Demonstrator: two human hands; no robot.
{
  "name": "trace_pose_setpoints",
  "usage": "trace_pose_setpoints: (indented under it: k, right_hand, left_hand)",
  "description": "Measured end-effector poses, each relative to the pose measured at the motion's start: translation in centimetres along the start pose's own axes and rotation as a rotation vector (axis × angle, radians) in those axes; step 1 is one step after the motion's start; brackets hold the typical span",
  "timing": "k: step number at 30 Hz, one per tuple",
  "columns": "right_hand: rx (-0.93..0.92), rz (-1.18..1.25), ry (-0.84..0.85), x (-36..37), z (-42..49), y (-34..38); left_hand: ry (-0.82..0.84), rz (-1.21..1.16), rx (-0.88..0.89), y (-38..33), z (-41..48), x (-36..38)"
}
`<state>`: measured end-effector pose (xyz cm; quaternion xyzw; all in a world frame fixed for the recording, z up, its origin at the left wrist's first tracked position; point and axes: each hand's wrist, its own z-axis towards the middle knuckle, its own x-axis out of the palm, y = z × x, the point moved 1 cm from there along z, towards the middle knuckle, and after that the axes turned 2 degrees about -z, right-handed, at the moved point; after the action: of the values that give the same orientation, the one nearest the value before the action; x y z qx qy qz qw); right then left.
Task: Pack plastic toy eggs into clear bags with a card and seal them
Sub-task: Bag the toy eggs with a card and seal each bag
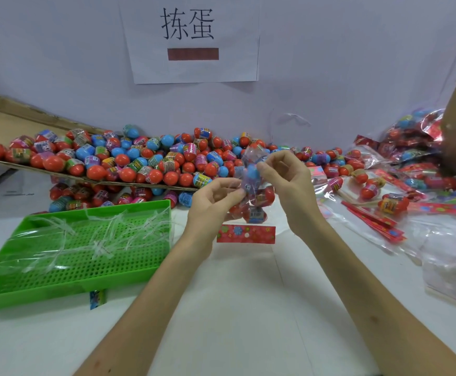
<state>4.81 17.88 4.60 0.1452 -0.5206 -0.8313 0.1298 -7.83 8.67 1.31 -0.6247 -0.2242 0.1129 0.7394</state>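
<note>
Several red and blue eggs (252, 171) in clear bag (250, 156), card (245, 234) seemingly inside, left hand (210, 203) and right hand (285, 183) fingers (269, 163) pinching it.

Eggs (129, 161) mostly red & blue, tray (58, 283) green, card (245, 234) red w/ flowers.

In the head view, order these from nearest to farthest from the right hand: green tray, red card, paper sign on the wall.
1. Red card, just below the right hand.
2. Green tray, to the left.
3. Paper sign, on the back wall.
</note>
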Motion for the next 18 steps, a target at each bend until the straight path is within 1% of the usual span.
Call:
trace_pose_setpoints:
  k: [2, 4, 6, 12, 15, 18]
  right_hand:
    - [-0.009, 0.019, 0.072, 0.03, -0.08, 0.07]
    - [-0.019, 0.001, 0.103, 0.21, -0.18, 0.03]
    - [-0.031, -0.023, 0.085, 0.37, -0.28, 0.13]
    - [-0.035, 0.017, -0.005, -0.39, 0.04, 0.05]
    - [-0.020, 0.024, 0.020, -0.35, 0.10, 0.10]
    - [0.018, 0.039, 0.085, -0.08, 0.15, -0.03]
  left_hand:
    - [-0.033, 0.013, 0.026, 0.04, -0.01, -0.03]
    - [-0.053, 0.024, 0.043, 0.14, 0.01, -0.08]
    - [-0.061, 0.018, 0.055, 0.13, -0.01, -0.14]
    - [-0.035, 0.009, 0.057, 0.10, -0.25, 0.31]
    - [-0.077, 0.032, 0.127, 0.10, -0.46, 0.51]
    - [-0.139, 0.053, 0.207, 0.01, -0.44, 0.29]
